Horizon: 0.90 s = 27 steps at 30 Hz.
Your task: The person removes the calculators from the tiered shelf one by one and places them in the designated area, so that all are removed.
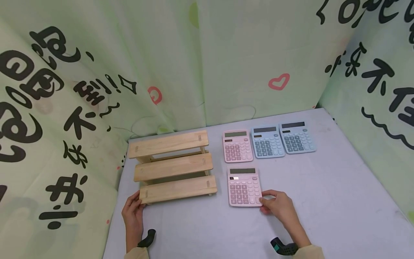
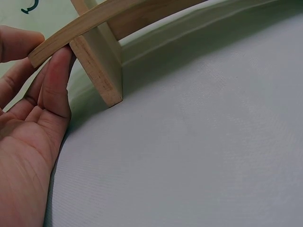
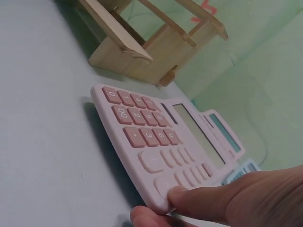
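Observation:
With thumb and fingers my left hand [image 1: 132,211] pinches the front left end of a tiered wooden rack [image 1: 178,189]. The left wrist view shows the fingers [image 2: 57,82] gripping the board's end beside an upright support [image 2: 97,71]. My right hand [image 1: 279,205] pinches the lower right corner of a pink calculator [image 1: 244,186], thumb on its face and fingers at its underside. In the right wrist view the near edge of that pink calculator [image 3: 151,142] is tilted up off the cloth.
Behind the held one lies another pink calculator [image 1: 237,145]. To its right are two blue calculators, one [image 1: 267,142] beside the other [image 1: 297,137]. A white cloth covers the table [image 1: 200,230]. Printed curtains [image 1: 226,72] enclose its back and sides.

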### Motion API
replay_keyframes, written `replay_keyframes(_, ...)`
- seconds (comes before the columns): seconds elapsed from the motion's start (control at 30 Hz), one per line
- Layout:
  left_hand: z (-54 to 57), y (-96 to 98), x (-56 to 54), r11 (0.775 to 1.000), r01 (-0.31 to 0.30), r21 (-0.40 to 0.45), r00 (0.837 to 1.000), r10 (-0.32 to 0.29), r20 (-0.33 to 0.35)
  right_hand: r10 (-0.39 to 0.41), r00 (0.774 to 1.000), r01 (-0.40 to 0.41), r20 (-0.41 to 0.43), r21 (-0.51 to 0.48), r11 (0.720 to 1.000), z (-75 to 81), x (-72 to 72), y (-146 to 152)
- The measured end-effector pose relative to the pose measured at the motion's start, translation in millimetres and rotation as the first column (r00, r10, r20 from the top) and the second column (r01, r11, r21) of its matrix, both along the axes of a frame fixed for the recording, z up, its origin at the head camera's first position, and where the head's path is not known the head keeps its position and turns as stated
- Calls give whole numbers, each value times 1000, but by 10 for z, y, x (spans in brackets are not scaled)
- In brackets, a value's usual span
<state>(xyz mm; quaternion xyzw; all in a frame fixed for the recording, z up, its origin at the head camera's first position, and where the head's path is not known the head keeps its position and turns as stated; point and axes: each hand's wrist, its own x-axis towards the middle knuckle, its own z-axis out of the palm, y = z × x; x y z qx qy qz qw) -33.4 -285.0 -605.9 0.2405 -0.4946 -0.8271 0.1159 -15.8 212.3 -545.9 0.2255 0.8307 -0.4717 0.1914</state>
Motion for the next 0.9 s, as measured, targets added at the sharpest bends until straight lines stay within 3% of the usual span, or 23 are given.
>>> replay_keyframes(0.43,1,-16,12,1000,3,-21,999,-4,-45,133,991,-129,-21,116,985,50,-111,-49)
replay_keyframes(0.7,-6,-3,-4,1000,-9,-6,1000,9,-7,142,990,-142,4,104,984,2,-132,-22)
replay_keyframes(0.9,-3,-17,17,1000,-1,-2,1000,1,-18,164,986,-164,4,86,983,-31,-97,3)
